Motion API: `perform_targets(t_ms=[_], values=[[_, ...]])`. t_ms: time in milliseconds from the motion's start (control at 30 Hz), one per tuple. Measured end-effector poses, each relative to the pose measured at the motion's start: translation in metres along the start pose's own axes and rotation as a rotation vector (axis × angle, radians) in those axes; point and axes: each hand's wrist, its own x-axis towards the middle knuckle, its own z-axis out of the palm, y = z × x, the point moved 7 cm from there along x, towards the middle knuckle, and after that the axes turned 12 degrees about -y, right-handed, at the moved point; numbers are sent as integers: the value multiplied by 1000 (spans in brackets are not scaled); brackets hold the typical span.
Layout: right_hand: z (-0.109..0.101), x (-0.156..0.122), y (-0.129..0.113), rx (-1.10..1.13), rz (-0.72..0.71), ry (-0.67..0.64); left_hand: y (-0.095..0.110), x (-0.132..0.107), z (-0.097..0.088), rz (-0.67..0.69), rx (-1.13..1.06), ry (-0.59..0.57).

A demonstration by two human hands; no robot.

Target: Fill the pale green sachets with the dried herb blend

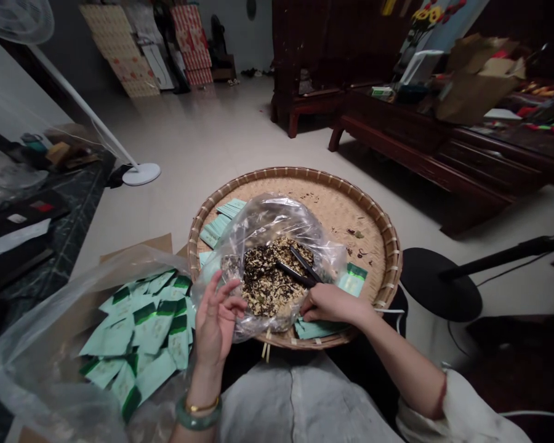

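Observation:
My left hand (219,317) is open, its fingers spread and slightly bent beside the left edge of a clear plastic bag (277,212). Inside the opened bag lies a loose dried mix (270,289) of dark shreds and pale bits. My right hand (330,304) is closed around the joined end of black tongs (300,269), whose two arms point left over the mix. Under its fingers, at the tray's near rim, are pale green sachets (318,329). Another green sachet (353,280) lies just behind that hand. What the curled fingertips touch is partly hidden.
The round woven bamboo tray (300,172) holds the bag, more stacked sachets (215,231) and scattered dark bits. At left stands a large clear bag (41,344) of filled sachets (152,326). A fan base (141,174), a black round base (436,284) and a wooden table (425,147) stand around.

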Motion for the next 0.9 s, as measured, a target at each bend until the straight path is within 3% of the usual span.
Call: perform_targets(t_ms=[200, 467, 900], values=[[-2, 5, 1, -24, -14, 20, -15, -3, 7, -82, 103, -88], [4, 10, 7, -6, 0, -6, -22, -1, 7, -115, 117, -97], [8, 11, -1, -99, -18, -3, -27, -1, 9, -179, 139, -63]])
